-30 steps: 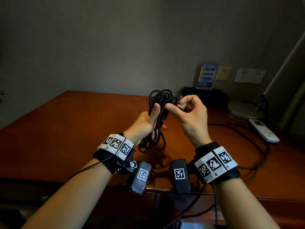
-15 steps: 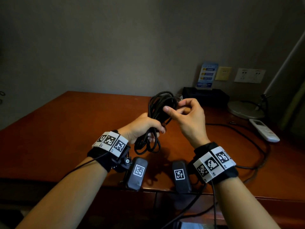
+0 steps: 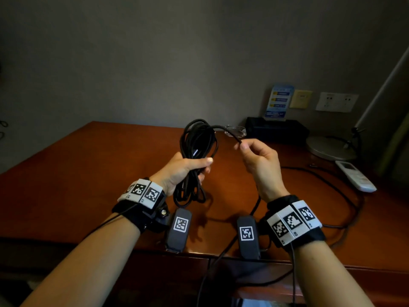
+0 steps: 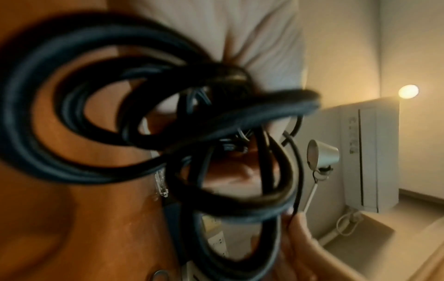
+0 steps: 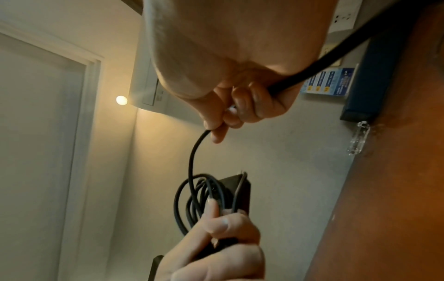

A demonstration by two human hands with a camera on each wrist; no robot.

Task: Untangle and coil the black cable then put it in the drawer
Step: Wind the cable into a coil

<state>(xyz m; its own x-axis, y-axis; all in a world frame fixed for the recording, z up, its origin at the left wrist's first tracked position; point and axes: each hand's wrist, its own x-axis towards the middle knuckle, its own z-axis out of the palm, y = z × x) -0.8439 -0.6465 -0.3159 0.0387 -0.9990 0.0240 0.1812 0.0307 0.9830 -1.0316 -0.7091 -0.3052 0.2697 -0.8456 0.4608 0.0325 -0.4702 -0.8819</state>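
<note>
I have the black cable [image 3: 194, 151] bundled in loops above the wooden desk [image 3: 77, 173], my left hand [image 3: 183, 169] wrapped around the middle of the bundle with the thumb over it. My right hand [image 3: 256, 160], to the right of the bundle, pinches the free strand between thumb and fingertips. A white remote [image 3: 354, 176] lies on the desk's right side.

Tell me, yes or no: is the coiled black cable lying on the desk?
No: the left hand grips the black cable bundle up above the desk.
</note>
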